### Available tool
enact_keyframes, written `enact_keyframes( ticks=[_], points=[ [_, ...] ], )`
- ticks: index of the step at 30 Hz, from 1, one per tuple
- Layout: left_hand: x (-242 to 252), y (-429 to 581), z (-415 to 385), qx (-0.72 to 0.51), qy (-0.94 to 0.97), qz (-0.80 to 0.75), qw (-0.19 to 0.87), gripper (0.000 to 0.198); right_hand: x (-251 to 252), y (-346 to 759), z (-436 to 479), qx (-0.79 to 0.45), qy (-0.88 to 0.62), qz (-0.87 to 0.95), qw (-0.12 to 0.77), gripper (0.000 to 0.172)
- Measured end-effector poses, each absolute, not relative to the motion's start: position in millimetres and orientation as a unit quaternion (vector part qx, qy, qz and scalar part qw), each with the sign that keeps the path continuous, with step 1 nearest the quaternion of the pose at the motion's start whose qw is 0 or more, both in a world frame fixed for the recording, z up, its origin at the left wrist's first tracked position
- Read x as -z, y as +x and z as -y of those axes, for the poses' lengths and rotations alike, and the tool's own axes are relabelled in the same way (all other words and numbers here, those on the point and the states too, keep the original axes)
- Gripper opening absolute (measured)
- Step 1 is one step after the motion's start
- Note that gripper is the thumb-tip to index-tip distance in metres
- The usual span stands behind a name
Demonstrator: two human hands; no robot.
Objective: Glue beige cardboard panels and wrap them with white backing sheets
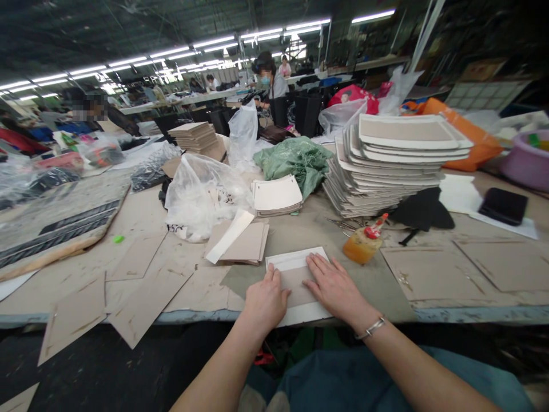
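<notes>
A grey-brown board (297,285) with white strips along its far and near edges lies at the table's front edge. My left hand (266,300) rests on its left side, fingertips at the far white strip, fingers loosely bent and close together. Flat on the right part of the board is my right hand (337,286), its fingers spread and the thumb apart. A glue bottle (362,247) with a red tip and amber contents stands just beyond my right hand. Left of the board, a white strip (230,236) lies across a small stack of grey boards (251,245).
A tall stack of white-edged boards (398,154) stands at the back right. Behind are a clear plastic bag (201,197), a green bag (295,160) and a low board stack (278,195). Loose boards (148,300) overhang the front edge. A person (272,83) sits further back.
</notes>
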State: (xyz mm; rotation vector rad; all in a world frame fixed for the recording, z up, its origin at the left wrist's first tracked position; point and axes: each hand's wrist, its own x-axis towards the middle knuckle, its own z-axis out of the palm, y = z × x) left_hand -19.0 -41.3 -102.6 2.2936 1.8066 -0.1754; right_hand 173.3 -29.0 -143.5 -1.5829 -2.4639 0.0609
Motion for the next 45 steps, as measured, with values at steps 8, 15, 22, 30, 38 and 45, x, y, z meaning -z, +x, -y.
enact_keyframes(
  ticks=[8, 15, 22, 30, 38, 45],
  points=[
    [102, -21, 41, 0.048, 0.779, -0.616, 0.112, 0.049, 145, 173, 28, -0.027, -0.543, 0.833, 0.104, 0.053],
    [102, -21, 40, 0.05, 0.779, -0.614, 0.115, 0.048, 143, 173, 28, -0.032, -0.539, 0.835, 0.105, 0.052],
    [102, -22, 40, 0.047, 0.78, -0.613, 0.117, 0.049, 136, 171, 30, -0.041, -0.508, 0.852, 0.118, 0.053],
    [106, -30, 34, 0.004, 0.774, -0.62, 0.128, 0.041, 142, 176, 26, -0.038, -0.555, 0.824, 0.108, 0.055],
    [106, -45, 22, -0.128, 0.703, -0.677, 0.178, 0.036, 140, 193, 24, -0.067, -0.628, 0.747, 0.208, 0.056],
    [112, -42, 22, -0.195, 0.656, -0.7, 0.205, 0.039, 151, 202, 16, -0.187, -0.669, 0.659, 0.288, 0.073]
  ],
)
